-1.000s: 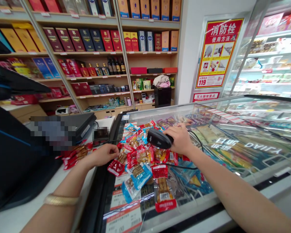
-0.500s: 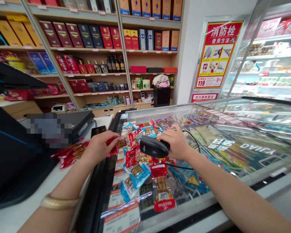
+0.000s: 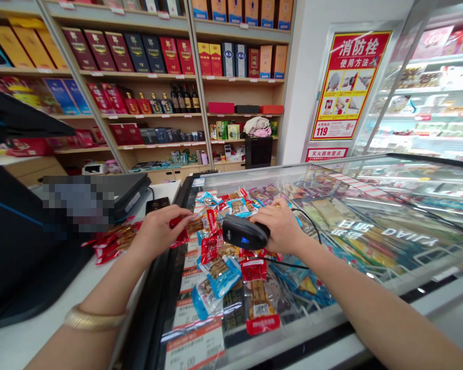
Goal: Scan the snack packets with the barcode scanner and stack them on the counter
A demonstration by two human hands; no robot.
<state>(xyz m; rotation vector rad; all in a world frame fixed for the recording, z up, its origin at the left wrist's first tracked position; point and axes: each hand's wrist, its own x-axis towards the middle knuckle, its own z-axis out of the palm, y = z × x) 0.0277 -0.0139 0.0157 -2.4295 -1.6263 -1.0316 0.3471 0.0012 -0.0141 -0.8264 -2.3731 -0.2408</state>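
Far left: your tabletop carries one loose pile of red packets; overlap prevents a count. One bangle on your left wrist. Your left hand pinches one red packet by its left end, thumb against fingers, apparently to leave the clear middle uncovered. That packet is at the left of the heap on the glass top; heap mixed red and blue, uncountable. Distinct at its near side: two blue packets, one label-up pack. Your right hand is closed around the handle of one scanner, presumably keeping its head free, pointed left at the pinched packet. One blue light on it. Rightmost: cable, two stretches visible, possibly one cord.
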